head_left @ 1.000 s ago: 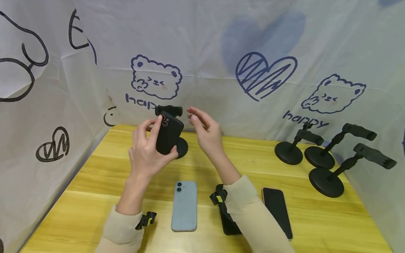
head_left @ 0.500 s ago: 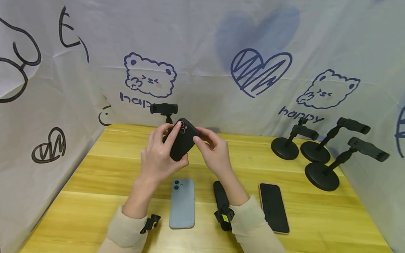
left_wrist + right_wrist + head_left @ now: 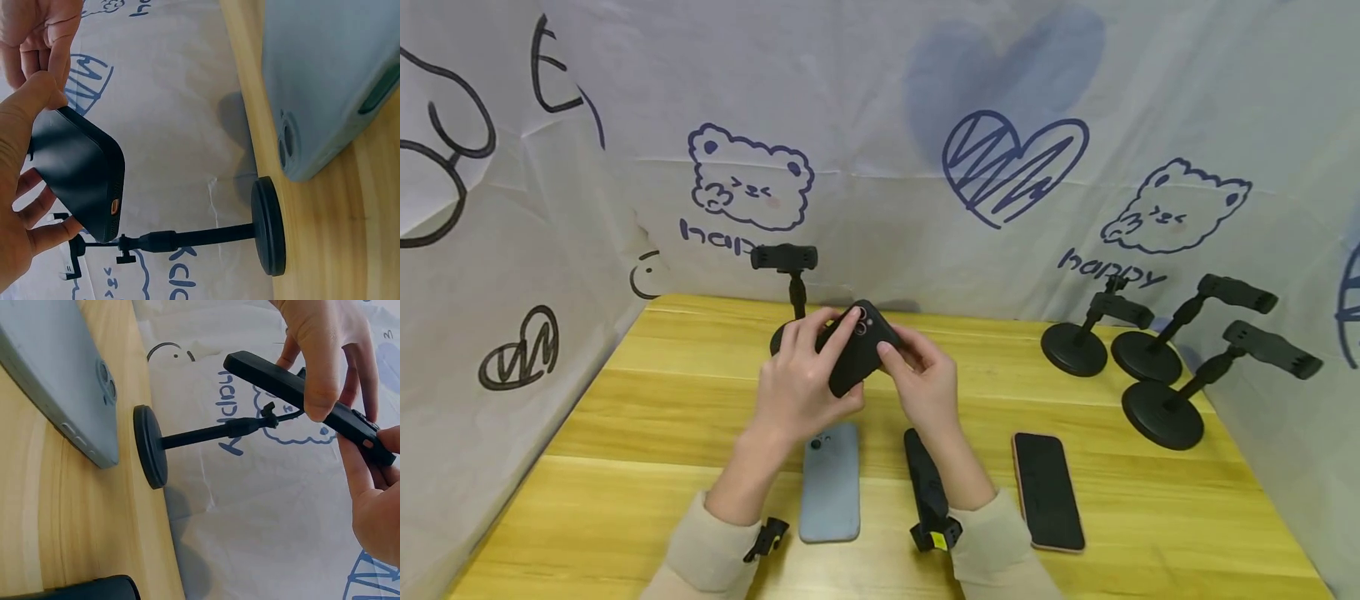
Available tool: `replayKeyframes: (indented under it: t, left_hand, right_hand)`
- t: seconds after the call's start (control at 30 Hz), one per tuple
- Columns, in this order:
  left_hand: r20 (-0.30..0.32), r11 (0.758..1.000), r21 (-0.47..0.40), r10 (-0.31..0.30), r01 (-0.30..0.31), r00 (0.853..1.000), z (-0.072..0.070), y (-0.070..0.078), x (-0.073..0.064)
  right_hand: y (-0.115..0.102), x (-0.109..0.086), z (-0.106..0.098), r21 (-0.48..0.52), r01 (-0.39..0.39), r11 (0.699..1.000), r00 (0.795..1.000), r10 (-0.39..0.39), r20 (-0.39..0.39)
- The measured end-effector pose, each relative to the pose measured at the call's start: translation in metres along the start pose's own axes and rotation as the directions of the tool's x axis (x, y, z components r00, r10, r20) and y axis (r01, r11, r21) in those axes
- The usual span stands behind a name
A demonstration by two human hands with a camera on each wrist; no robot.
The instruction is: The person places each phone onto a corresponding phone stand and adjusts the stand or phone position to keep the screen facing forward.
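Note:
A black-cased phone (image 3: 859, 358) is held tilted above the table, its camera side toward the head camera. My left hand (image 3: 801, 383) grips it by its long edges, fingers on one side and thumb on the other. At the phone's upper right, my right hand (image 3: 928, 387) pinches a corner between thumb and fingers. Behind the left hand stands a black phone stand (image 3: 796, 287), its clamp at the top and its round base partly covered. In the left wrist view the phone's (image 3: 84, 169) port end shows, apart from the stand (image 3: 200, 237).
A light blue phone (image 3: 830, 492) lies below the hands. Beside the right wrist is a black phone (image 3: 927, 479), partly covered by the wrist camera. Farther right lies a pink-edged phone (image 3: 1048, 492). Several black stands (image 3: 1163, 415) are grouped at the table's right; a drawn-on cloth hangs behind.
The black phone has moved right and down, away from the stand, in my left hand. My right hand, free a second ago, has come to pinch its corner.

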State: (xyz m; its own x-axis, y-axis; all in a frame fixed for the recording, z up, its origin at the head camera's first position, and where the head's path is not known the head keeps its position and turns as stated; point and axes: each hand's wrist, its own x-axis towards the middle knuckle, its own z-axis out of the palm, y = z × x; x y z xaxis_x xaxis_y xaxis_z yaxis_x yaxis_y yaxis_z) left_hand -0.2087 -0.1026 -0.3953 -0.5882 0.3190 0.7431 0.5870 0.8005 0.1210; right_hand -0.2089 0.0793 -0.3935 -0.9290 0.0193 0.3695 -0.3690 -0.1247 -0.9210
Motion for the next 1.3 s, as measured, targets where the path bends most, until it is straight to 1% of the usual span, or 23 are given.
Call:
replayKeyframes:
  t: [0.17, 0.47, 0.53, 0.6, 0.7, 0.83, 1.0, 1.1, 1.23, 1.3]
  left_hand:
    - [0.004, 1.0, -0.014, -0.003, 0.003, 1.0, 0.002, 0.003, -0.001]
    - [-0.015, 0.998, -0.067, -0.01, 0.009, 1.0, 0.005, 0.01, -0.001]
    - [-0.031, 0.997, -0.077, -0.005, 0.002, 1.0, 0.006, 0.012, -0.001]
    - [-0.048, 0.997, -0.079, 0.003, -0.007, 0.999, 0.008, 0.015, -0.001]
    - [-0.079, 0.997, -0.076, 0.022, -0.028, 0.997, 0.012, 0.019, -0.001]
    - [-0.085, 0.998, -0.051, 0.035, -0.039, 0.996, 0.016, 0.022, -0.002]
    - [-0.096, 0.999, -0.026, 0.035, -0.038, 0.995, 0.019, 0.023, -0.003]
    - [-0.145, 0.998, -0.022, 0.047, -0.051, 0.988, 0.021, 0.023, -0.003]
    - [-0.226, 0.997, 0.001, 0.07, -0.072, 0.972, 0.022, 0.024, -0.005]
    - [-0.255, 0.997, 0.02, 0.083, -0.08, 0.963, 0.023, 0.024, -0.005]
  right_hand:
    - [0.001, -0.001, -0.001, 0.006, 0.03, 1.0, 0.999, -0.029, -0.028]
    - [-0.003, -0.002, 0.0, -0.007, 0.079, 0.997, 0.991, -0.079, -0.108]
    - [-0.003, -0.002, 0.0, -0.002, 0.08, 0.997, 0.988, -0.08, -0.132]
    - [-0.003, -0.003, 0.0, 0.009, 0.076, 0.997, 0.984, -0.073, -0.16]
    - [-0.004, -0.004, 0.0, 0.033, 0.049, 0.998, 0.978, -0.042, -0.204]
    - [-0.009, -0.005, 0.0, 0.072, 0.006, 0.997, 0.968, 0.012, -0.25]
    - [-0.014, -0.006, 0.0, 0.149, -0.008, 0.989, 0.959, 0.05, -0.278]
    - [-0.016, -0.007, 0.001, 0.186, -0.007, 0.983, 0.961, 0.058, -0.27]
    - [-0.018, -0.009, 0.003, 0.21, -0.003, 0.978, 0.965, 0.058, -0.254]
    - [-0.018, -0.01, 0.003, 0.219, -0.002, 0.976, 0.966, 0.058, -0.25]
